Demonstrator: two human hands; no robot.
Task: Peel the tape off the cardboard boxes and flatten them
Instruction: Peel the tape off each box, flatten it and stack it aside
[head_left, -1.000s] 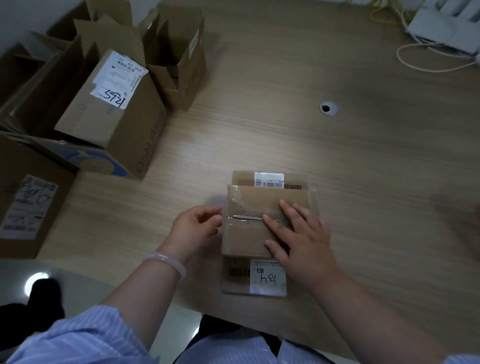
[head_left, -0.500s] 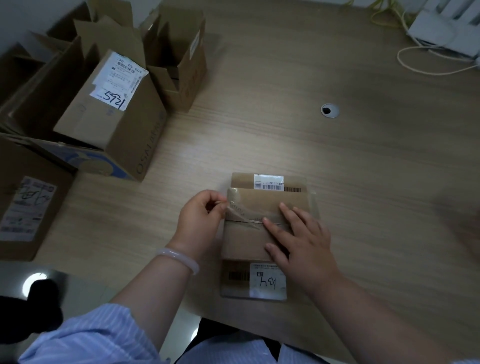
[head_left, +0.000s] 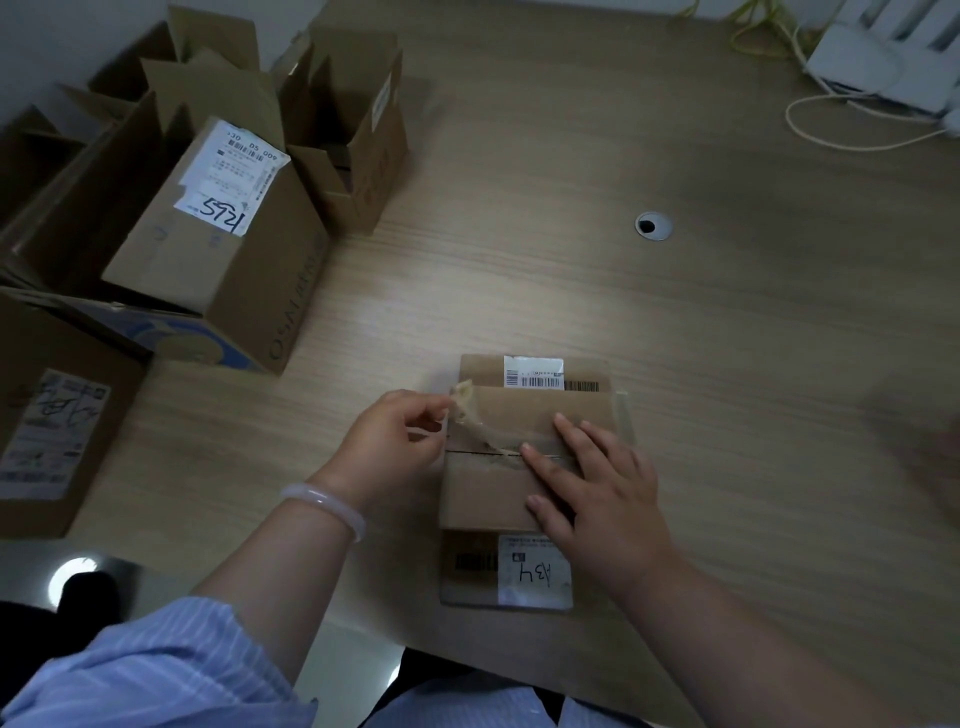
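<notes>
Small flat brown cardboard box (head_left: 485, 499) lies on the wooden table (head_left: 571, 286) in front of the person; clear tape strip (head_left: 477, 426) runs left-right along its centre seam. Left hand (head_left: 395, 436) pinches the lifted tape end at the box's left edge, thumb and forefinger together; right hand (head_left: 602, 493) lies flat on the box, fingers (head_left: 550, 462) spread, pressing right over the seam. Bonded tape lies to the right of the pinch; my read: peel goes rightward along the seam, and the right hand sits in the path.
</notes>
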